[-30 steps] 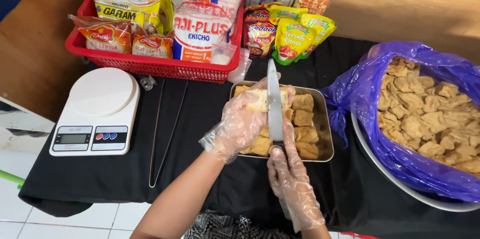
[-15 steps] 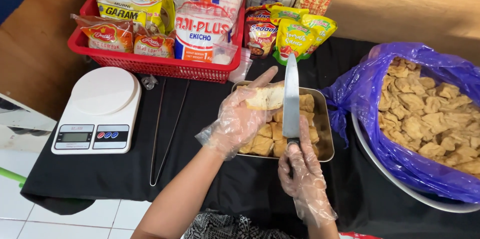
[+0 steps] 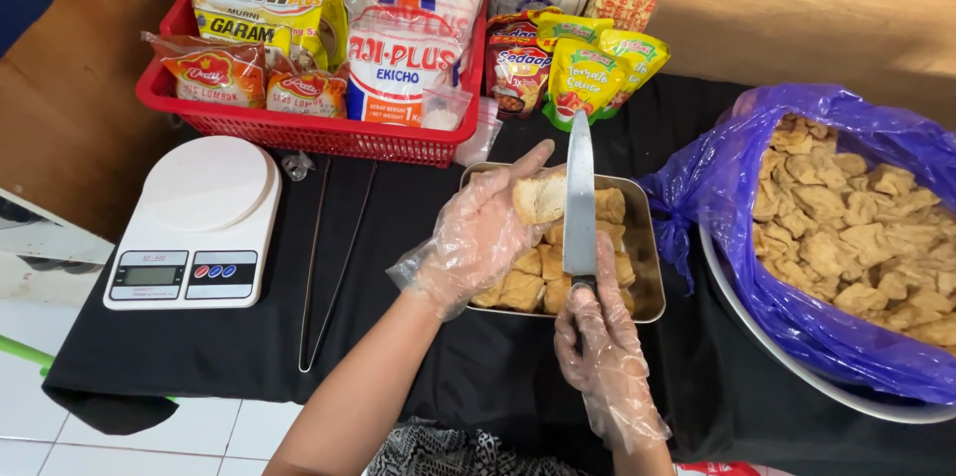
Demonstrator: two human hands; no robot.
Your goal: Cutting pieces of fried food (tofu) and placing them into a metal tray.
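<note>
My left hand (image 3: pixel 476 235), in a clear plastic glove, holds a piece of fried tofu (image 3: pixel 539 199) above a small metal tray (image 3: pixel 647 272) filled with several more golden tofu pieces. My right hand (image 3: pixel 603 347), also gloved, grips the handle of a kitchen knife (image 3: pixel 579 199). The blade points away from me and rests against the right side of the held tofu piece. The knife handle is hidden inside my fist.
A large metal bowl (image 3: pixel 787 357) lined with a purple plastic bag (image 3: pixel 717 187) holds many fried tofu pieces at right. A white kitchen scale (image 3: pixel 199 222) sits at left, metal tongs (image 3: pixel 329 267) beside it. A red basket (image 3: pixel 299 127) of seasoning packets and sauce pouches (image 3: pixel 583 68) stand behind.
The knife has shifted right and a little up, from over the tray's middle to the tofu piece's right side. My left hand has lifted the tofu piece slightly.
</note>
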